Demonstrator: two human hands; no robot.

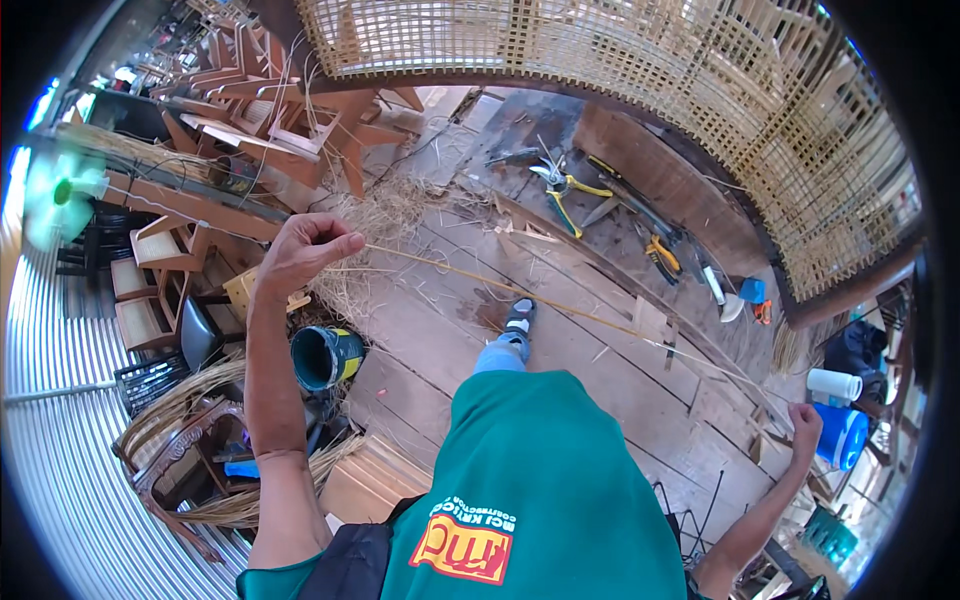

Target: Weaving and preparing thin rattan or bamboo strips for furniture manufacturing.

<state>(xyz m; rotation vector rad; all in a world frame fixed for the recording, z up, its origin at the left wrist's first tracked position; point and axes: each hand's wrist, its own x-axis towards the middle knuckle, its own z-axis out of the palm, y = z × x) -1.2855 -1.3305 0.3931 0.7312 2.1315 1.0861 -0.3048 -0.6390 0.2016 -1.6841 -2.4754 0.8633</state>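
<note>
We stretch rattan strand (520, 292) taut: left hand (300, 252) pinches end at 10 o'clock, right hand (803, 428) clenches end at 4. Looks light, springy, kink-prone; grip near ends.

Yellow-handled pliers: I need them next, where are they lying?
The yellow-handled pliers lie on the wooden floor at upper centre, just below the woven cane panel, far from both hands.
</note>
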